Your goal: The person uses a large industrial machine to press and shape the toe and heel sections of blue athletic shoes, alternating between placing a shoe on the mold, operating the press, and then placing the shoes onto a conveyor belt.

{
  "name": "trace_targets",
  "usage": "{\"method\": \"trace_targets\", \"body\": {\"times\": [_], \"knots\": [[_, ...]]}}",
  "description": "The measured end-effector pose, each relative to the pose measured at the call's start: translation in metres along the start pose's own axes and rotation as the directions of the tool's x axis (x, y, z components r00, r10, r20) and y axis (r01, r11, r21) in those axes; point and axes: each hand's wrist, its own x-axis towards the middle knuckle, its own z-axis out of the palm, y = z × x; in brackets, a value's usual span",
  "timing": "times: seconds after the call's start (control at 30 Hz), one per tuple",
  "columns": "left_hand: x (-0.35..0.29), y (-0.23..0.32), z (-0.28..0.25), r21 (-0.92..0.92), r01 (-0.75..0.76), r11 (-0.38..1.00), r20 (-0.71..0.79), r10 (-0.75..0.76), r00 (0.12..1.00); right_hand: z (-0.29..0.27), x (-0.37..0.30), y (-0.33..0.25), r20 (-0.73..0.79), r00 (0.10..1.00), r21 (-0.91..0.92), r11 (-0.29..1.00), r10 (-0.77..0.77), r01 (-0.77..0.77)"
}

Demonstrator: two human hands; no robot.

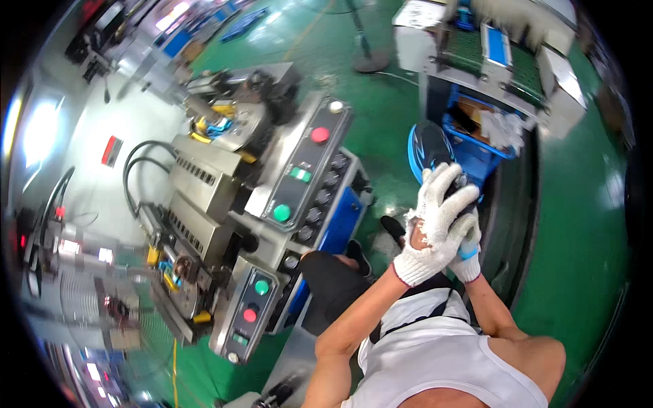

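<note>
A black shoe with a bright blue sole edge [431,145] is held out in front of my body, its toe pointing away. My left hand [439,221], in a white knitted glove torn near the thumb, lies across the near part of the shoe with its fingers bent over it. Below and behind it, my gloved right hand [469,253] grips the heel end, where a bit of light blue shows. Most of the right fingers are hidden by the left hand.
A blue bin [486,156] holding white crumpled material stands beyond the shoe, under a conveyor-like machine [476,68]. At left is a metal machine with a panel of red and green buttons [303,170]. A round stand base [371,62] sits on the green floor.
</note>
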Motion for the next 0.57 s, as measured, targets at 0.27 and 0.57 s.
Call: {"method": "trace_targets", "body": {"times": [0.27,0.57], "knots": [[-0.057,-0.020,0.013,0.050,0.193,0.980,0.206,-0.199,0.958,-0.104,0.156,-0.036,-0.505,0.832,0.268,0.875,-0.228,0.402],[-0.251,-0.043,-0.013,0.252,0.720,0.647,0.088,-0.756,0.649,-0.234,0.421,-0.010,-0.585,0.807,-0.155,0.988,-0.087,-0.006]]}}
